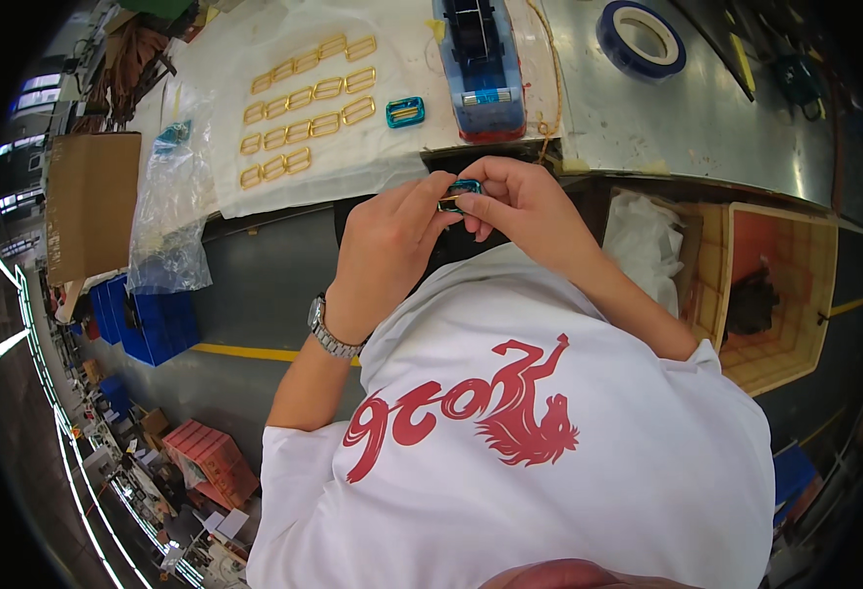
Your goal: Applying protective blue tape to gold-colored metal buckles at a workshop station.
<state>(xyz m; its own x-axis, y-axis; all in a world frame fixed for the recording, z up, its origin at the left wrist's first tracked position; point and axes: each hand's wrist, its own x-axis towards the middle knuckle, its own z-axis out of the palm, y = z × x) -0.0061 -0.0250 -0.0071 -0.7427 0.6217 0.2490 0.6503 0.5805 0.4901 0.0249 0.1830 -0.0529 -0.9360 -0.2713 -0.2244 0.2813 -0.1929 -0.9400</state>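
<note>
Between my two hands, just off the table's front edge, is a small slide buckle (467,186) with a teal-blue frame and a gold bar. My left hand (392,231) pinches its left side, and my right hand (522,204) has thumb and fingers closed on its right side. Fingertips cover part of it. A similar teal buckle (405,113) lies on the white sheet just beyond my hands. Further left, several bare gold buckles (299,96) are laid out in slanting rows.
A blue tape dispenser (488,98) stands beyond my hands, beside a hanging cord. On the metal tabletop (589,118) at right sits a blue tape roll (612,54). A clear plastic bag (171,231) and cardboard (88,206) hang at left. Below right is a yellow crate (780,363).
</note>
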